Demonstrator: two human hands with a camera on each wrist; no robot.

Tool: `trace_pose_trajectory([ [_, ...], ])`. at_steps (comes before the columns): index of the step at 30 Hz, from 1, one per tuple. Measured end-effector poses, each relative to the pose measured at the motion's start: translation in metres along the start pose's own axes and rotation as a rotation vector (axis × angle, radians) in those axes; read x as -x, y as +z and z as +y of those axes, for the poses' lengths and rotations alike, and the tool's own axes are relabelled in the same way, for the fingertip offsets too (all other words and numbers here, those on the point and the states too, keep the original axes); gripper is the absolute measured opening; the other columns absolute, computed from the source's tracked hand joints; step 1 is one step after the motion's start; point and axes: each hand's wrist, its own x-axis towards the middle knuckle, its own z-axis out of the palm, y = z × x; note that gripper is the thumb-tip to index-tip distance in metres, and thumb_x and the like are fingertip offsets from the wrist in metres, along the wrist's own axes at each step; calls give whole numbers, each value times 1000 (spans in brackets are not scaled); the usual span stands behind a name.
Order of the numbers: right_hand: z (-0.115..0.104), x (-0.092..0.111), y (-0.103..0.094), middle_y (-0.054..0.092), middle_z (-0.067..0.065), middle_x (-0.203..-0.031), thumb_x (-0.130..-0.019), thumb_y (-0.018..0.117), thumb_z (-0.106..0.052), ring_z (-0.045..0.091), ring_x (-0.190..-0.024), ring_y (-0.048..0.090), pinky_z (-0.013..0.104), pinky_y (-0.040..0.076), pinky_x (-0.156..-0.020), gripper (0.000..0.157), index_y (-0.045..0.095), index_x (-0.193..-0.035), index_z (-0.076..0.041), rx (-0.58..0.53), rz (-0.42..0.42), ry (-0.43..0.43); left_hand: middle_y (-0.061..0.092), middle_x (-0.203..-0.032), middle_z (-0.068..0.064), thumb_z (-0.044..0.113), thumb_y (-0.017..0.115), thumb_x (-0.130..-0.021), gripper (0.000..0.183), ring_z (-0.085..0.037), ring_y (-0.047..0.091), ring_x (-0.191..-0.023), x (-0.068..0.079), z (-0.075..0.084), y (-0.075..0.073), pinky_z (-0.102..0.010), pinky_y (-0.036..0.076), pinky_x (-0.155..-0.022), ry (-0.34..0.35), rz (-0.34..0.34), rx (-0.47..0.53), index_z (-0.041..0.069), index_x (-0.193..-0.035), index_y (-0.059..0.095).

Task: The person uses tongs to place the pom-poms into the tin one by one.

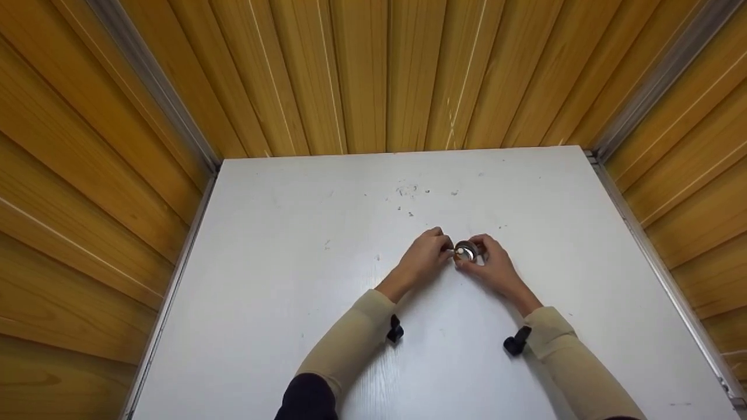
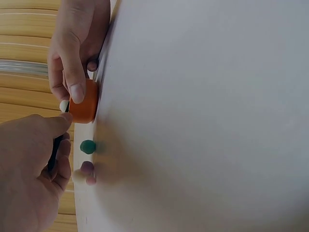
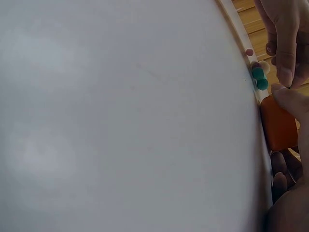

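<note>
Head view: the left hand (image 1: 429, 251) pinches a dark, slender tool (image 2: 53, 157), slanting toward the orange, round-cornered cup (image 2: 86, 110) that the right hand (image 1: 495, 263) grips between thumb and fingers, likely to steady it. The cup appears to stand on the white bench (image 1: 292, 245), mouth up, wider than tall, its axis upright. A small white ball (image 2: 63, 105) shows at its mouth; beyond the hands lie small coloured balls (image 2: 88, 147).

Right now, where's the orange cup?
Left of centre in the left wrist view, the orange cup is in the right hand, with the left hand beside it and a green ball nearby.
</note>
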Motion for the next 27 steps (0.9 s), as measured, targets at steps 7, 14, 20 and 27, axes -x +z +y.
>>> trace_pose_trajectory([
  [7,-3,0,-1,63,15,-117,-85,92,-33,28,-107,56,42,39,-94,66,59,-134,-3,-1,1,-18,61,-103,3,27,73,-102,19,-9,56,-95,0,4,-3,-19,47,-87,-4,4,1,12,-111,79],
  [14,-4,2,0,64,14,-117,-84,92,-34,29,-108,56,45,38,-97,63,60,-131,-5,-31,-2,-10,62,-103,0,26,76,-99,20,-13,59,-98,8,3,-11,-20,49,-90,22,43,20,10,-112,78],
  [20,-1,2,0,63,14,-118,-85,92,-33,28,-108,56,44,39,-97,65,59,-132,-5,-17,-2,-11,62,-104,-1,19,77,-99,17,-14,62,-102,16,-11,-23,-20,51,-91,-1,55,38,8,-112,78],
  [27,-1,2,0,60,13,-123,-87,90,-39,27,-112,53,43,39,-99,68,57,-136,-6,4,-18,21,63,-105,-1,21,75,-101,17,-16,62,-105,28,-31,-28,-25,52,-92,-66,65,50,8,-111,78],
])
